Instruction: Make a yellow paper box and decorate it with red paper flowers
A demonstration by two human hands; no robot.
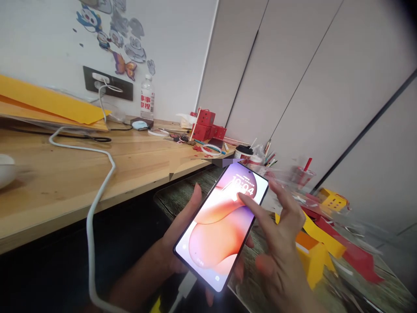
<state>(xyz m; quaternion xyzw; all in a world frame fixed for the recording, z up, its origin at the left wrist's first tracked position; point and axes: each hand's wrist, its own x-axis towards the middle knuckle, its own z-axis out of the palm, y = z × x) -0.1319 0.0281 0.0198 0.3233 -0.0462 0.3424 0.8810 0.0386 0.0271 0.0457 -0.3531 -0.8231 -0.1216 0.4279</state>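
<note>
A lit smartphone (218, 226) is tilted in front of me, its screen showing a clock that reads about 10:04 over an orange and purple wallpaper. My left hand (177, 232) is closed around it from below, thumb along the left edge and fingertips showing past the right edge. A white charging cable plug (187, 284) is at the phone's bottom end. From the right, my right hand (280, 234) reaches over the phone with fingers apart. One fingertip is at the screen near the clock; whether it touches the glass I cannot tell.
A wooden desk (65, 174) carries a white cable (97, 200), yellow paper (48, 102), a plastic bottle (147, 98) and red paper cubes (205, 124). Behind the phone stands a black-lidded cup (243, 152). Yellow and red paper pieces (345, 248) lie on a dark tabletop at right.
</note>
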